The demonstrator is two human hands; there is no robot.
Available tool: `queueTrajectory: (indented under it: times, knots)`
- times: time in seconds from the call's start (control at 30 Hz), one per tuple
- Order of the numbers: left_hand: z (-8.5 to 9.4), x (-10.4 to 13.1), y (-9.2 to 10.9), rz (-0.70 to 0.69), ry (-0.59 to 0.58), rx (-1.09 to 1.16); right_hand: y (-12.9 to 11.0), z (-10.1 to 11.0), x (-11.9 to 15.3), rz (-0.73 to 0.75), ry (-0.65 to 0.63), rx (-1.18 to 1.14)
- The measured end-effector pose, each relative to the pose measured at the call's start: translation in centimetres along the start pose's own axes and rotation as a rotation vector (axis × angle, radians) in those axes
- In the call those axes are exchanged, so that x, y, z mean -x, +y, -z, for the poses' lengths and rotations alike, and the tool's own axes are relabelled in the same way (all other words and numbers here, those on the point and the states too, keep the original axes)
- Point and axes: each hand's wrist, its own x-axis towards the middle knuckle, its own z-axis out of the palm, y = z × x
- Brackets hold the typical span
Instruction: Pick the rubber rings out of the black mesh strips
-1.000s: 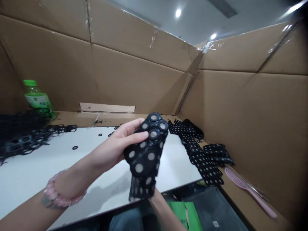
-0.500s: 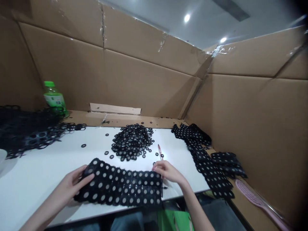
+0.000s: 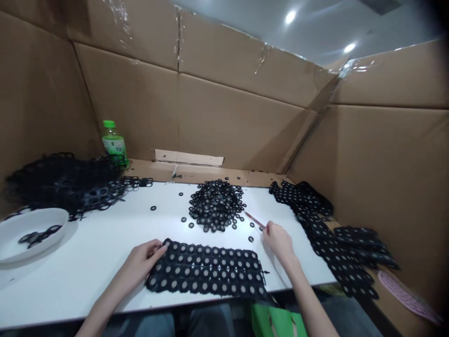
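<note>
A black fabric strip [image 3: 206,271] with rows of pale round dots lies near the white table's front edge. My left hand [image 3: 142,262] pinches its upper left corner, thumb on top and the other fingers underneath. Beyond the strip's right end, my right hand [image 3: 278,241] has its fingers closed on a slim red pen-like tool [image 3: 255,220]. The tool's point faces a heap of small black rings with grey centres [image 3: 215,206]. A few loose ring pieces [image 3: 250,239] lie around the heap, one close to my right hand.
Tangled black openwork mesh [image 3: 77,182] lies at left beside a green bottle [image 3: 114,142]. A white bowl [image 3: 52,217] holds some black pieces. Long dotted strips [image 3: 322,238] hang over the table's right side, near a pink brush-like object [image 3: 403,292]. Cardboard walls [image 3: 238,121] enclose the table.
My right hand has left the strip's upper right corner and taken hold of the red pen-like tool. The strip now lies flatter. The view has turned left, bringing the white bowl into sight.
</note>
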Motion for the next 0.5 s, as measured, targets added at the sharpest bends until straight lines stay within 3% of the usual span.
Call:
queueTrajectory:
  times: [0.1,0.17,0.23,0.37,0.43,0.5]
  knots:
    - [0.2,-0.5,-0.3,-0.021,-0.056,0.050,0.0,1.6,-0.7,0.014,0.211,-0.227]
    - [0.2,-0.6,-0.4,-0.031,-0.061,0.067,-1.1,2.9,-1.0,0.056,0.393,-0.552]
    - [0.1,-0.6,-0.4,-0.037,-0.046,0.072,-3.4,4.3,-1.0,0.065,0.452,-1.005]
    - [0.0,-0.4,-0.4,-0.048,-0.011,0.075,-10.8,5.2,0.0,-0.051,0.362,-1.838]
    - [0.0,-0.4,-0.4,-0.054,0.006,0.059,-14.7,4.2,0.6,-0.112,0.141,-2.066]
    - [0.1,-0.4,-0.2,-0.058,0.009,0.035,-17.9,2.4,1.3,-0.215,-0.065,-2.115]
